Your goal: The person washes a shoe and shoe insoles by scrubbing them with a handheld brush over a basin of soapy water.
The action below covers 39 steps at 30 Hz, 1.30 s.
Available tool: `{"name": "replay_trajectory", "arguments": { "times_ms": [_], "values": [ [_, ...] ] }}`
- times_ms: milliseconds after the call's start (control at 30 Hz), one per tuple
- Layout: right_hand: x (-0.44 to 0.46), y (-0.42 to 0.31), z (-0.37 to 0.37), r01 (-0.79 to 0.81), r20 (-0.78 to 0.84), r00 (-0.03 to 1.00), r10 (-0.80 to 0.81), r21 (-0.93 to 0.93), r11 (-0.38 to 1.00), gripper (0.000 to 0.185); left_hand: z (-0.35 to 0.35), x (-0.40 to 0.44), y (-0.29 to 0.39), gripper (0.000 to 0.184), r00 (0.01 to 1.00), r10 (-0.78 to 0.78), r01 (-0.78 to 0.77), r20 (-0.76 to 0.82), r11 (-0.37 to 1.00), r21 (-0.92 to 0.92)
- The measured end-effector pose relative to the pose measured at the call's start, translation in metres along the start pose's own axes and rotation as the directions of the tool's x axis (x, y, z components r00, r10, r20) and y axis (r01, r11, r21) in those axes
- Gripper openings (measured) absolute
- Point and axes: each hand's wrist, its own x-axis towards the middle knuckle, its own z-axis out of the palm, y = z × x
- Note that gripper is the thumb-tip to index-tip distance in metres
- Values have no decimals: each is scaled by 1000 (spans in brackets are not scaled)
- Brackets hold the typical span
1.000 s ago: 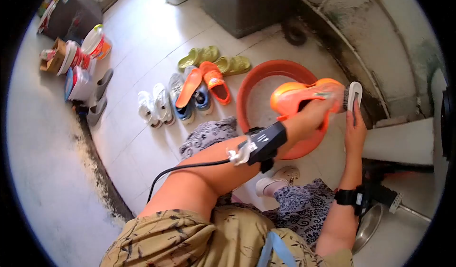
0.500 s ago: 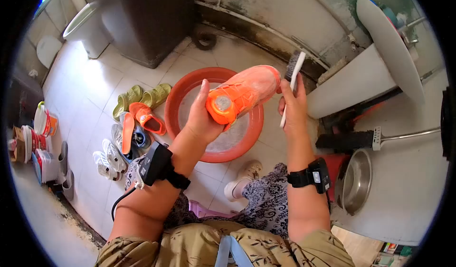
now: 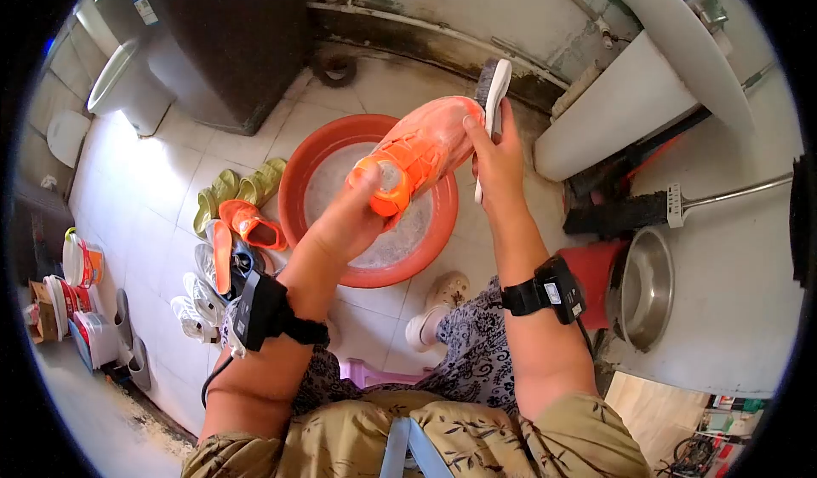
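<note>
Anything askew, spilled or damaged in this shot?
The wall beyond the red basin is darkly stained along its foot, perhaps from damp. A loose orange insole lies across shoes instead of inside one. No spill shows.

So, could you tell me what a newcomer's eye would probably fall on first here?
Most likely the bright orange shoe, held by the left hand above a round reddish tub of sudsy water. Next, perhaps, the white-backed brush in the right hand, its dark bristles at the shoe's toe end. After that, the cluster of footwear on the floor left of the tub, where another orange shoe stands out.
</note>
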Motion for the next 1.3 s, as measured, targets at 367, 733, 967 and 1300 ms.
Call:
{"name": "replay_trajectory", "arguments": {
  "times_ms": [367,733,967,1300],
  "values": [
    [-9,-15,8,43,-1,999,-44,-76,996,64,-8,5,-3,36,987,-4,7,-159,1000,19],
    [-51,-19,37,319,378,925,-46,-704,634,48,-18,13,-11,37,976,88,-119,-202,982,-146],
    [-85,7,45,277,450,887,-104,-338,900,47,-28,15,1,36,964,34,-115,-265,947,-300],
    [-50,-6,46,151,338,940,39,-518,842,47,-23,19,-18,52,960,170,-168,-221,985,32]
  ]
}}
